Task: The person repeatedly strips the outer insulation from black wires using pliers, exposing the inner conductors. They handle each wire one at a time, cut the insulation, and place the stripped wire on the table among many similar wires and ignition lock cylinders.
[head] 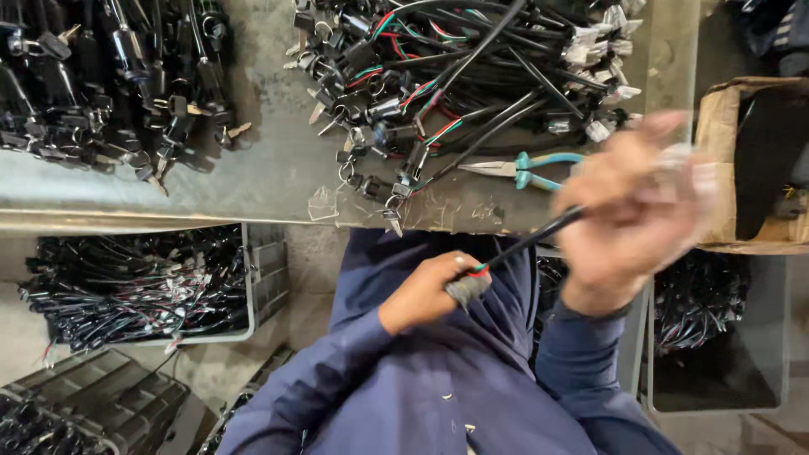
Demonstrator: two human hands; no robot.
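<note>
Left hand (425,291) and blurred right hand (628,206), fingers closed, grip 1 black sheathed cable (531,240) below the grey metal table (253,181) edge, near teal-handled pliers (522,168).

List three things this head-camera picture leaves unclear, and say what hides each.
1. Right hand: motion blur smears the fingers and whatever pale thing they hold.
2. Black cable: its lower end disappears inside the left hand.
3. Cardboard box: cut off by the right edge, inside in shadow.
</note>
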